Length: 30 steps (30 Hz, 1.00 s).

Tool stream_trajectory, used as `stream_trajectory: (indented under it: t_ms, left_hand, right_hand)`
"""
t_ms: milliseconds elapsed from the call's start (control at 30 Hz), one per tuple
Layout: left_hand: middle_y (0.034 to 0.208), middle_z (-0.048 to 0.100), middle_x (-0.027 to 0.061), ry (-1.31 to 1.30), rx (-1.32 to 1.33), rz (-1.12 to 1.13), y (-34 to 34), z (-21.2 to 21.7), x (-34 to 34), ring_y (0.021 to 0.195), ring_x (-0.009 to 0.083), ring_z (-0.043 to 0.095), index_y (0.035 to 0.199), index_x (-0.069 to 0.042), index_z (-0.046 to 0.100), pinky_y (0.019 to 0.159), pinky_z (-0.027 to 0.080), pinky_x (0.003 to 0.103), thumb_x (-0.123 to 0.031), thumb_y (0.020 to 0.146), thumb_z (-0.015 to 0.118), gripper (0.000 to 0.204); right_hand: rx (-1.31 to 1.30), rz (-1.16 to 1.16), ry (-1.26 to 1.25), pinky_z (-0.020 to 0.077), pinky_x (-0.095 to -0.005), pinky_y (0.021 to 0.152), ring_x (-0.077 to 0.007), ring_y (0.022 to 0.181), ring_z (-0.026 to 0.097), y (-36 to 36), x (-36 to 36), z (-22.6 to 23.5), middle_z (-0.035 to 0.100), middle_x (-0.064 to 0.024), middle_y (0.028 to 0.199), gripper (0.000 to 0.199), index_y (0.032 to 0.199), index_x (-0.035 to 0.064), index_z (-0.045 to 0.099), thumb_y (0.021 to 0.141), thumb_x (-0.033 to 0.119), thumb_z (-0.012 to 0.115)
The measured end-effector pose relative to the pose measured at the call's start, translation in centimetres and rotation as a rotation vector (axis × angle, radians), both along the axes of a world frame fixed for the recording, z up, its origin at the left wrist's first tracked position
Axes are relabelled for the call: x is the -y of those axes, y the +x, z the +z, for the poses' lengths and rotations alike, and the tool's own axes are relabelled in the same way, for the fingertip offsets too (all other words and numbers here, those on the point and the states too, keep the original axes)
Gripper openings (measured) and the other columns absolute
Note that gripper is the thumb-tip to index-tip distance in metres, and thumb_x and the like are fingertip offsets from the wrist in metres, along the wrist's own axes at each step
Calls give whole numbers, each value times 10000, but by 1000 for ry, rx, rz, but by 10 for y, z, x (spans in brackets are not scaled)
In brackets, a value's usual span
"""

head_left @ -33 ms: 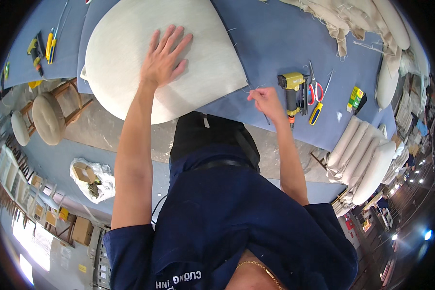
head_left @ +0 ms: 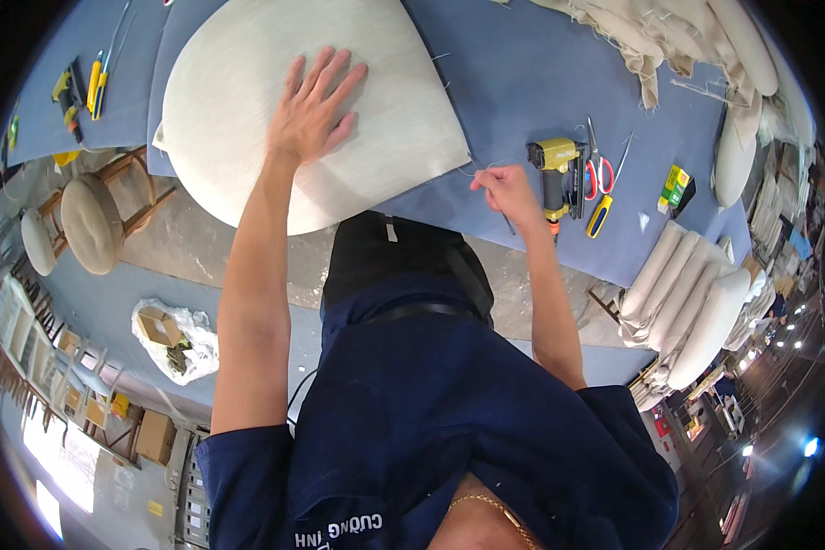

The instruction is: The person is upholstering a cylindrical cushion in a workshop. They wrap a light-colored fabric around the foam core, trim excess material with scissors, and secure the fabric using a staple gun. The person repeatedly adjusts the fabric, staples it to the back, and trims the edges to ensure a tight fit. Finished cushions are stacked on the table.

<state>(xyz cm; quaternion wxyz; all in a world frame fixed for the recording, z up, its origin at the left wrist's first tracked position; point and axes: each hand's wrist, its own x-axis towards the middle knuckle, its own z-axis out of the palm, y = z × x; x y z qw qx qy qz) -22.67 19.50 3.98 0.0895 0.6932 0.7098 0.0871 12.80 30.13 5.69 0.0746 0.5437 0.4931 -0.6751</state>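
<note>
My left hand (head_left: pixel 312 110) lies flat, fingers spread, on a large rounded beige fabric-covered panel (head_left: pixel 247 165) that rests on the blue-covered table (head_left: pixel 522 82). My right hand (head_left: pixel 504 191) is at the panel's right corner, fingers pinched on a thin dark tool whose tip pokes out below the hand; I cannot tell what kind of tool it is. Just right of that hand lie a yellow staple gun (head_left: pixel 556 170), red-handled scissors (head_left: pixel 597 172) and a yellow-and-blue hand tool (head_left: pixel 600 216).
A green-and-yellow box (head_left: pixel 675 188) lies further right. Beige fabric (head_left: pixel 669 46) is piled at the back right, with long cushions (head_left: pixel 687 307) below it. Two round stools (head_left: pixel 92 220) stand left, a bag with a carton (head_left: pixel 170 335) on the floor, yellow tools (head_left: pixel 82 87) at the back left.
</note>
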Motion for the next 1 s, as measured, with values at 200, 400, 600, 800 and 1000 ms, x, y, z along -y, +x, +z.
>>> stream_trajectory:
  t_ms: [200, 400, 600, 800, 1000]
  left_hand:
    - [1662, 279, 25, 15, 22, 1, -1, -5, 3, 1558, 242, 205, 1597, -277, 320, 1296, 113, 513, -301, 914, 631, 751]
    - [1675, 254, 29, -28, -1, 0, -3, -5, 0, 1566, 230, 181, 1605, -288, 297, 1301, 95, 502, -333, 924, 620, 755]
    - [1684, 230, 60, -64, -17, -11, -3, -6, 2, 1570, 249, 166, 1613, -256, 275, 1294, 83, 520, -378, 934, 597, 761]
    - [1682, 238, 73, -121, -28, -25, -4, -3, 0, 1573, 263, 160, 1612, -236, 281, 1288, 76, 532, -397, 921, 602, 779]
    - [1650, 307, 100, -74, 52, -40, -11, 1, -2, 1554, 301, 220, 1571, -205, 365, 1269, 135, 556, -412, 872, 629, 776]
  right_hand:
    - [-101, -271, -152, 284, -274, 434, -58, 438, 400, -3, 5, -10, 489, 28, 516, 283, 813, -35, 698, 984, 180, 634]
    - [41, -433, 403, 298, -285, 432, -71, 449, 443, -42, 78, -24, 526, 12, 537, 302, 818, -29, 710, 986, 209, 631]
    - [110, -12, 277, 336, -246, 469, -47, 486, 467, -22, 19, 25, 548, 10, 565, 266, 948, -26, 716, 1020, 199, 595]
    - [-228, -46, 338, 364, -240, 484, -56, 557, 530, -114, -48, 19, 625, -14, 656, 223, 1069, -37, 684, 999, 150, 586]
    - [-60, 79, 801, 514, -388, 646, -243, 691, 687, -250, -145, -4, 721, -98, 760, 360, 868, 24, 731, 967, 358, 638]
